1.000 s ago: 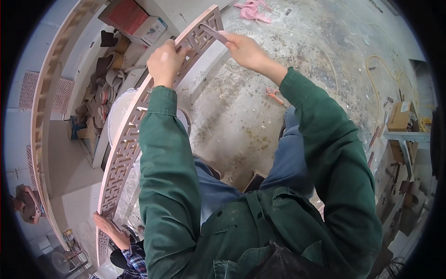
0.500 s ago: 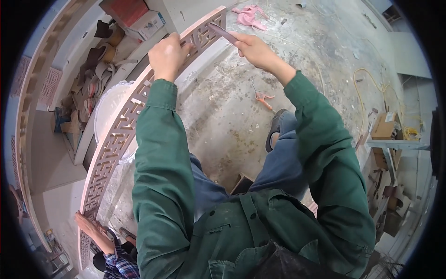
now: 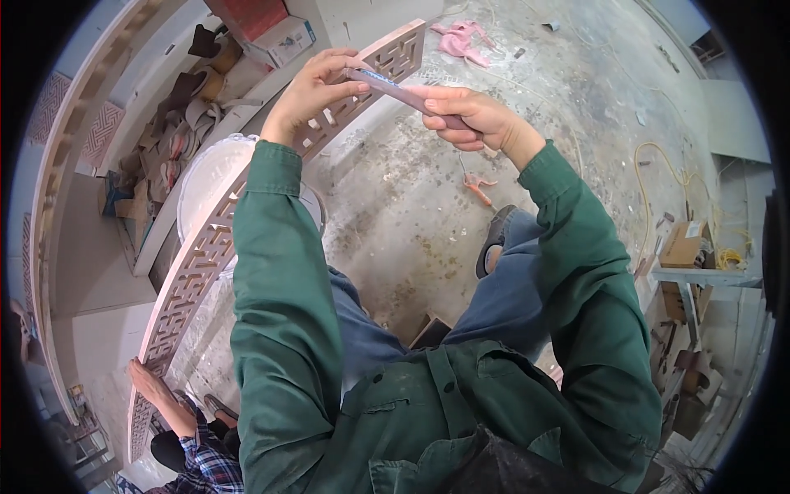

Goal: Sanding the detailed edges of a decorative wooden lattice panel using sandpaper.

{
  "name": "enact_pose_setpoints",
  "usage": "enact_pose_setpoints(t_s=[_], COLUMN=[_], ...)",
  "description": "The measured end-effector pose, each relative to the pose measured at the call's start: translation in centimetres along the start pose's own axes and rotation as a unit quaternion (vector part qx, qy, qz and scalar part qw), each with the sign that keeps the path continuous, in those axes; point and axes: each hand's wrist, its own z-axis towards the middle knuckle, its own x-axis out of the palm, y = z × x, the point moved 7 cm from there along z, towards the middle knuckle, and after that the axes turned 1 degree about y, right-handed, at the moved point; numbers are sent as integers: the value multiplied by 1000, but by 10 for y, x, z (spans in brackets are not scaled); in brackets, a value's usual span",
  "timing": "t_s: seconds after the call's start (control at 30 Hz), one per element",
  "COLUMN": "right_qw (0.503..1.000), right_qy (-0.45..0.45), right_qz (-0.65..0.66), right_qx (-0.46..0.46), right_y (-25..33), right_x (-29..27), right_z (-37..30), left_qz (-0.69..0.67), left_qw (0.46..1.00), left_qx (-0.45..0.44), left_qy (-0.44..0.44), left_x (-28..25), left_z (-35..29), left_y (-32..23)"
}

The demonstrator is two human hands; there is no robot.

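Observation:
A long pinkish wooden lattice panel [image 3: 188,284], cut through with an angular pattern, runs from lower left to upper middle. Over its far end my right hand [image 3: 481,119] is closed round one end of a thin purple-grey sanding stick [image 3: 403,95], with a strip of blue print along it. My left hand [image 3: 317,90] crosses the panel's top edge and pinches the stick's other end between thumb and fingers. Part of the panel is hidden behind my left hand and sleeve. Lower left, another person's hand [image 3: 152,383] rests on the panel's near end.
A round white-rimmed surface [image 3: 210,177] stands behind the panel. Scraps and sanding pieces [image 3: 177,123] lie in a bay at left. On the stained floor are orange-handled pliers [image 3: 477,189], a pink cloth [image 3: 462,41] and a yellow hose [image 3: 642,189]. A cardboard box [image 3: 685,244] stands at right.
My left hand has let go of the panel and taken the sanding stick's far end. My right hand has drawn the stick out of the lattice, moving slightly right and nearer.

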Motion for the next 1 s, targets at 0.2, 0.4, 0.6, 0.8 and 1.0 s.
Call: enact_pose_setpoints(t_s=[0.2, 0.4, 0.6, 0.8, 1.0], right_qw=[989, 995, 997, 715, 664], right_qy=[-41, 15, -23, -287, -361], right_qz=[-142, -89, -65, -606, -652], right_qx=[-24, -36, -38, -198, -60], right_y=[6, 6, 11, 38, 38], right_x=[-1, 8, 3, -52, -51], right_z=[9, 17, 17, 5, 14], left_qz=[-78, -71, -37, 211, 369], left_qw=[996, 996, 999, 968, 915], left_qx=[-42, -42, -11, -106, -130], left_qy=[21, 18, -7, -86, -93], left_x=[-2, -5, -7, -6, 0], left_z=[0, -1, 2, 9, 8], left_y=[5, 5, 13, 21, 18])
